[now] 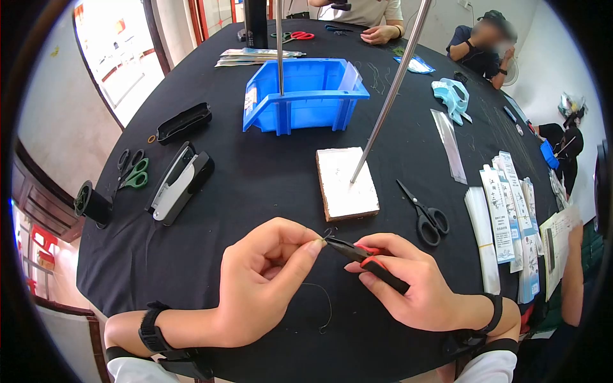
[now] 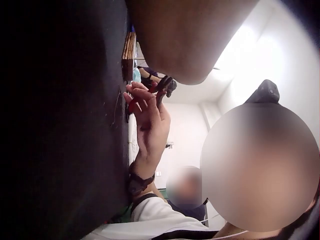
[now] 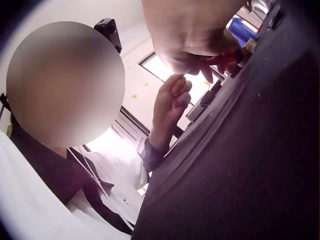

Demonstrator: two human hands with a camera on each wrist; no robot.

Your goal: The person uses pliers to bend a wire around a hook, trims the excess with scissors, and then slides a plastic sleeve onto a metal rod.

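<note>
My left hand (image 1: 265, 281) pinches a thin line (image 1: 329, 233) between thumb and forefinger, knuckles raised. My right hand (image 1: 412, 281) slants in opposite, fingers wrapped round red-handled pliers (image 1: 377, 263), whose tips meet the line just before the white block (image 1: 345, 182).

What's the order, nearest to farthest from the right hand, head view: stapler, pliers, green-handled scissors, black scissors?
1. Pliers: in the right hand.
2. Black scissors: just ahead of it.
3. Stapler: across to the left.
4. Green-handled scissors: farther left, beyond the stapler.
</note>
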